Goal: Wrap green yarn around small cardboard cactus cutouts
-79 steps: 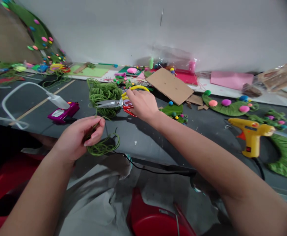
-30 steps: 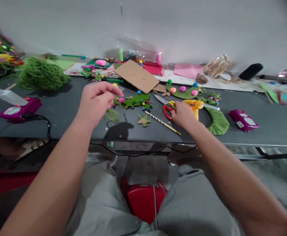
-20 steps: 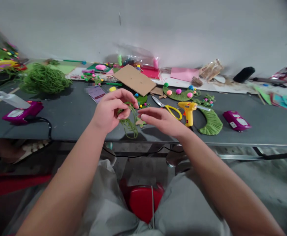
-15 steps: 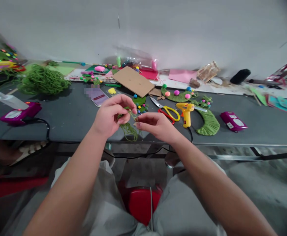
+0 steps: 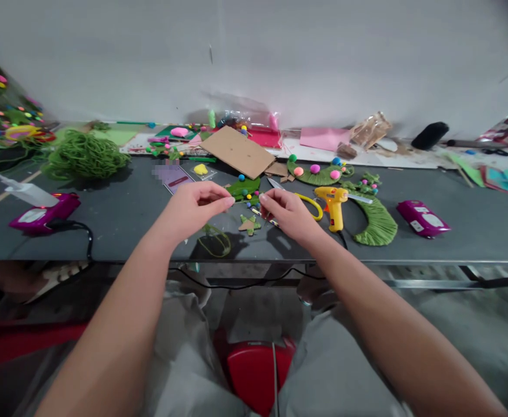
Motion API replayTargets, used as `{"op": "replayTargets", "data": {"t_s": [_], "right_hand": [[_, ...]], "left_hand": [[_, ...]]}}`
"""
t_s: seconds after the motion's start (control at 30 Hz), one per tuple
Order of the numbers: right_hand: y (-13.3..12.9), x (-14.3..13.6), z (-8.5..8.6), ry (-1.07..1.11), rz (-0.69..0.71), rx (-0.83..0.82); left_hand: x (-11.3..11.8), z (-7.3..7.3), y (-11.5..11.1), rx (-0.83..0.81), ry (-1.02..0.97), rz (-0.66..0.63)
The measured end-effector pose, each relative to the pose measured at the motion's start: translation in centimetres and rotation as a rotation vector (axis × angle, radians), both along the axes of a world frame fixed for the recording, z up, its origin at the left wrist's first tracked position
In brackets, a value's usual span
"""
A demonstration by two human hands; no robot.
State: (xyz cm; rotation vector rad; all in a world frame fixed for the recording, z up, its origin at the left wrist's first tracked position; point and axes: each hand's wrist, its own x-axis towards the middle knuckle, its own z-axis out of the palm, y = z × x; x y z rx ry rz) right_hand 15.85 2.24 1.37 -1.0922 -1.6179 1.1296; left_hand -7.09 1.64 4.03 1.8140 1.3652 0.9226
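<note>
My left hand [image 5: 199,205] hovers over the table, thumb and forefinger closed together; whatever they pinch is too small to make out. Facing it, my right hand [image 5: 286,213] has its fingers curled in a pinch, and I cannot tell what is in them. Between and below the hands lies a small cardboard star [image 5: 249,225] partly wrapped in green yarn. A loose loop of green yarn [image 5: 216,241] rests under my left hand. Yellow-handled scissors [image 5: 312,205] lie partly hidden behind my right hand. Beyond the hands is a green piece with small pompoms [image 5: 244,188].
A yellow glue gun [image 5: 334,205] and a green yarn-wrapped crescent [image 5: 377,223] lie to the right, near a purple device [image 5: 423,218]. On the left are a green yarn heap [image 5: 86,156] and a purple power socket [image 5: 45,214] with cables. Cardboard [image 5: 236,152] lies at the back.
The star and the bundle of green yarn have left my hands and now lie on the table. My hands have moved apart, and the view has shifted slightly.
</note>
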Motion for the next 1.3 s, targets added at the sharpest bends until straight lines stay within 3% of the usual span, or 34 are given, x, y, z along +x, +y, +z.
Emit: {"op": "replayTargets", "data": {"t_s": [0.07,0.2,0.3,0.43,0.5,0.53,0.6,0.67,0.77,0.83,0.87,0.93,1.03,1.13,1.23,1.3], "right_hand": [[0.3,0.4,0.0,0.051,0.021,-0.031],[0.0,2.0,0.1,0.059,0.045,-0.042],[-0.4,3.2,0.2,0.087,0.033,-0.071],[-0.9,4.2,0.3,0.212,0.020,-0.140],[-1.3,4.5,0.7,0.291,0.037,-0.150],[-1.5,4.7,1.1,0.322,0.049,-0.151],[-2.0,4.9,2.0,0.351,0.073,-0.151],[-2.7,5.0,2.9,0.335,0.078,-0.154],[-3.6,4.8,3.7,0.331,0.070,-0.164],[-3.9,4.4,3.9,0.363,0.095,-0.185],[-4.0,4.1,3.8,0.383,0.119,-0.202],[-4.0,3.7,3.5,0.413,0.155,-0.260],[-3.7,3.4,2.8,0.388,0.153,-0.367],[-3.4,3.7,2.2,0.280,0.143,-0.363],[-3.0,4.1,1.6,0.132,0.192,-0.295],[-2.6,4.2,1.2,0.063,0.255,-0.258]], "left_hand": [[-1.0,-0.3,0.1,0.007,0.092,0.043],[-3.3,-1.0,0.3,0.066,0.429,0.282],[-5.3,-1.2,0.8,0.051,0.499,0.422],[-7.3,-0.9,1.8,0.042,0.575,0.517],[-7.4,-0.5,1.6,0.026,0.563,0.477],[-7.0,-0.3,1.1,0.012,0.541,0.423],[-5.4,0.2,-0.7,-0.066,0.397,0.181],[-2.5,0.5,-3.4,-0.319,0.208,-0.208],[3.0,0.2,-7.6,-0.738,0.098,-0.794],[5.9,-0.5,-9.3,-0.774,0.103,-1.140],[6.7,-0.8,-9.5,-0.713,0.119,-1.171],[6.7,-1.1,-9.0,-0.530,0.256,-1.045],[3.7,-0.7,-6.5,-0.408,0.349,-0.815],[0.5,-0.2,-3.4,-0.300,0.336,-0.455],[-0.5,-0.9,-0.8,-0.181,0.227,-0.074],[0.0,-1.8,0.5,-0.108,0.221,0.006]]}}
